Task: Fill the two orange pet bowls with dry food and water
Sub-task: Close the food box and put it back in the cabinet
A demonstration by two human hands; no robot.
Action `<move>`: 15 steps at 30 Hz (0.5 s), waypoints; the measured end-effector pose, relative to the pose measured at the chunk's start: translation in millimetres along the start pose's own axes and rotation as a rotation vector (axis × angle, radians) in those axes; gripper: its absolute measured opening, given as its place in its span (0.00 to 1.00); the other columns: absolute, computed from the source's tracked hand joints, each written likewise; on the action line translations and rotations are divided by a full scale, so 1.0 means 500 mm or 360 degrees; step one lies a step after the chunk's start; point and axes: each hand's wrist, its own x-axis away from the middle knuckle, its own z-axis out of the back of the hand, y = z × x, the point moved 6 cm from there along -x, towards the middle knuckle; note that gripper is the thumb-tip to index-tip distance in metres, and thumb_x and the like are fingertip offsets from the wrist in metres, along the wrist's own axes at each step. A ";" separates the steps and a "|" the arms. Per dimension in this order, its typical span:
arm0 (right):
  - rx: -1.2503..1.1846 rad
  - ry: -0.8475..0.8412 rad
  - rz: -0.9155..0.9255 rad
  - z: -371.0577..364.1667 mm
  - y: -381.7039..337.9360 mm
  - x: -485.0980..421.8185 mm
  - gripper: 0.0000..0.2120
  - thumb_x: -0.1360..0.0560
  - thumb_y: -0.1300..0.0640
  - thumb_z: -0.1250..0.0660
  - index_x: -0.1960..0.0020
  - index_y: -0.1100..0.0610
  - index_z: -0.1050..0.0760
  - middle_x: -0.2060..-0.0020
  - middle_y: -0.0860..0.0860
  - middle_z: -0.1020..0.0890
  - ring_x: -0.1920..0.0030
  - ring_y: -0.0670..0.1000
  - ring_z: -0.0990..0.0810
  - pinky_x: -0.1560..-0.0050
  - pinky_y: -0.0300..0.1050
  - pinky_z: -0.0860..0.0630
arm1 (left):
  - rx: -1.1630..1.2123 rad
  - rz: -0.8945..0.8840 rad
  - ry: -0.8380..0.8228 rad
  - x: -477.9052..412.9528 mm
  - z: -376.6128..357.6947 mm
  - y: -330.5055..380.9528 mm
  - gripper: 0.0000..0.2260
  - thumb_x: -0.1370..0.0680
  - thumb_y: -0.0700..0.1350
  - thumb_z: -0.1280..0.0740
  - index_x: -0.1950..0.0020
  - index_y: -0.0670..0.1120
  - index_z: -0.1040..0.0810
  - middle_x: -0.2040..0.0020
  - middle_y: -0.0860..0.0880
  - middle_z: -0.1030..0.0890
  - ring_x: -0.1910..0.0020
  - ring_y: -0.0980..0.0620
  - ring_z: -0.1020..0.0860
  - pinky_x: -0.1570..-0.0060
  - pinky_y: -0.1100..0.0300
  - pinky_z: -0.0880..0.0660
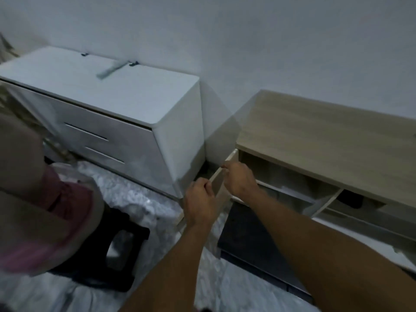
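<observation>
No orange bowls, food or water show in this view. A low wooden cabinet (326, 134) stands against the wall on the right, and its left door (218, 183) is swung open toward me. My left hand (199, 201) grips the door's edge lower down. My right hand (239, 176) holds the same door near its top edge. Inside the cabinet I make out pale shelves and dim shapes, too dark to name.
A white chest of drawers (117, 109) stands left of the cabinet, with a metal bar (110, 70) on top. A black plastic stool (117, 251) sits on a white fluffy rug (139, 199). Beige and pink fabric (33, 199) fills the left foreground.
</observation>
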 end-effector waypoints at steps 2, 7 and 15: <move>0.0117 -0.0172 0.0052 -0.022 -0.016 0.010 0.21 0.23 0.63 0.38 0.30 0.60 0.28 0.34 0.61 0.23 0.34 0.61 0.25 0.34 0.51 0.30 | -0.0191 0.0005 0.0006 0.004 0.024 -0.046 0.09 0.19 0.43 0.41 0.47 0.44 0.21 0.48 0.45 0.22 0.50 0.46 0.23 0.54 0.58 0.31; 0.0324 -0.0382 0.0110 -0.080 -0.043 0.028 0.21 0.22 0.64 0.37 0.29 0.62 0.33 0.32 0.60 0.28 0.34 0.60 0.25 0.33 0.53 0.28 | -0.0257 0.0314 -0.0096 0.016 0.047 -0.159 0.11 0.23 0.40 0.37 0.48 0.46 0.16 0.50 0.44 0.17 0.52 0.45 0.19 0.53 0.57 0.23; 0.0275 -0.0277 -0.0041 -0.074 -0.020 0.054 0.14 0.20 0.56 0.37 0.37 0.60 0.25 0.40 0.59 0.21 0.40 0.59 0.21 0.39 0.56 0.22 | -0.0077 0.0369 -0.0412 0.030 0.019 -0.165 0.05 0.25 0.44 0.30 0.55 0.46 0.15 0.56 0.48 0.16 0.55 0.48 0.18 0.53 0.59 0.21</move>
